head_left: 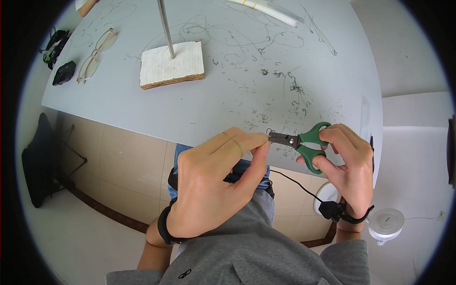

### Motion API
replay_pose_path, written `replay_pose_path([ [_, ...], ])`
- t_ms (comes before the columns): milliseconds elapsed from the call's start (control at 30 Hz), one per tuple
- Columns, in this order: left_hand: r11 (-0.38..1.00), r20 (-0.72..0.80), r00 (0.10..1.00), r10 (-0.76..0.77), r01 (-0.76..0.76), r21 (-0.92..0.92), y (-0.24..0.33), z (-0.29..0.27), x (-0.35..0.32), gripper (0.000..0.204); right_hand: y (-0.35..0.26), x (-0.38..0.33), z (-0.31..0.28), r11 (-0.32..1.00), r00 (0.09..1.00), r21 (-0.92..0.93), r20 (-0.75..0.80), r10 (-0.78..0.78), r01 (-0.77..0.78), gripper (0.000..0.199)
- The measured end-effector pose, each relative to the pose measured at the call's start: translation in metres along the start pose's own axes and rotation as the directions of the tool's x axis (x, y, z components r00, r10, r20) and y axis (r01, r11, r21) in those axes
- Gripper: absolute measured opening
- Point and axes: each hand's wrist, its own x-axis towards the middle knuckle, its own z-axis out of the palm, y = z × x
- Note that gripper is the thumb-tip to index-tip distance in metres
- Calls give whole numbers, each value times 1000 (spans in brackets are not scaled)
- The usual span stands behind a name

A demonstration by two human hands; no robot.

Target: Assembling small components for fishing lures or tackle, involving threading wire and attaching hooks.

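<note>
My right hand (349, 164) grips small scissors (313, 154) by their green handles, thumb in one loop and fingers in the other. The dark blades (284, 138) point left and meet the fingertips of my left hand (213, 183). That hand is closed in a pinch, thumb against forefinger. A small dark loop of thread (270, 131) sticks out above the pinch, beside the blade tips; the rest of it is hidden by the fingers. Short dark thread clippings (262, 118) lie scattered on the grey table (175, 111) just beyond both hands.
A metal rod (166, 28) stands upright in a white-topped block (154, 69). Glasses (90, 61) and a small black case (64, 73) lie at the left. Long loose strands (232, 33) and a white strip-like bundle (268, 12) are at the back. A black cable (299, 183) runs to my right wrist.
</note>
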Motion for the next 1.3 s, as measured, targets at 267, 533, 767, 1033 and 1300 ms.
replay_pose_path([
  [267, 1000, 20, 999, -28, 29, -11, -1, 1, 1, 8, 1, -2, 5, 999, 999, 13, -33, 38, -37, 29],
  [533, 939, 226, 944, -239, 285, -194, -1, -11, 2, 5, 29, 5, -9, 962, 941, -55, -230, 247, -266, 9],
  [767, 820, 242, 947, -210, 306, -484, -4, -15, -2, 7, 134, 55, -6, 902, 906, -146, -195, 376, -406, 18],
  [1033, 775, 222, 956, -194, 288, -563, -3, -23, -13, 8, 168, 62, 18, 877, 943, -348, -141, 301, -332, 14],
  [1300, 860, 147, 975, -165, 216, -463, 2, -23, -16, 8, 83, 54, 3, 971, 921, 15, -312, 232, -239, 12],
])
